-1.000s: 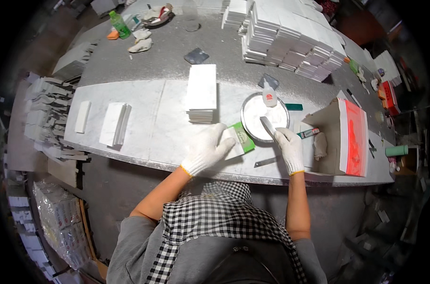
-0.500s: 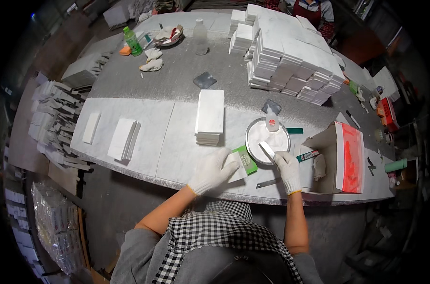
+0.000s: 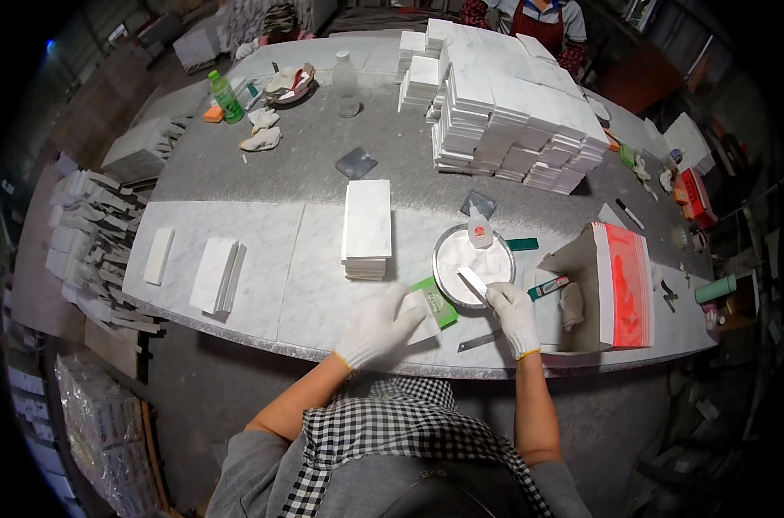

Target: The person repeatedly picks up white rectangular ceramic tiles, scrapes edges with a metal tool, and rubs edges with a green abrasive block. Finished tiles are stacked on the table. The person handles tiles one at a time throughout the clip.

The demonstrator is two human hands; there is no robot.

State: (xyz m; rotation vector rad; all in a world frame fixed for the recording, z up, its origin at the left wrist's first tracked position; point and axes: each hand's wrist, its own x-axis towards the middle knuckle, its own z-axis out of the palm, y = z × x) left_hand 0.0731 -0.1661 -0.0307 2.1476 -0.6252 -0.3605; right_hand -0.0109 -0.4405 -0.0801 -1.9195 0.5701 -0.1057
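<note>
Grey workbench, with a big white tile stack across from us.
By a round bowl, our gloved left hand grips a white slab; our right hand clasps a narrow strip over the bowl's near side.

Both hands at the table's near edge, tiles to the left, bowl and box to the right.
On the table, the left hand sits before a tile stack and just left of a packet; farther left lie a tile bundle and, beyond it, a strip. The right hand is at the front right of a bowl, its blade reaching over the powder (a squeeze bottle is at the back rim). Right of the bowl stands a box, a rolled cloth at its opening; behind the bowl rises a large tile pile.
</note>
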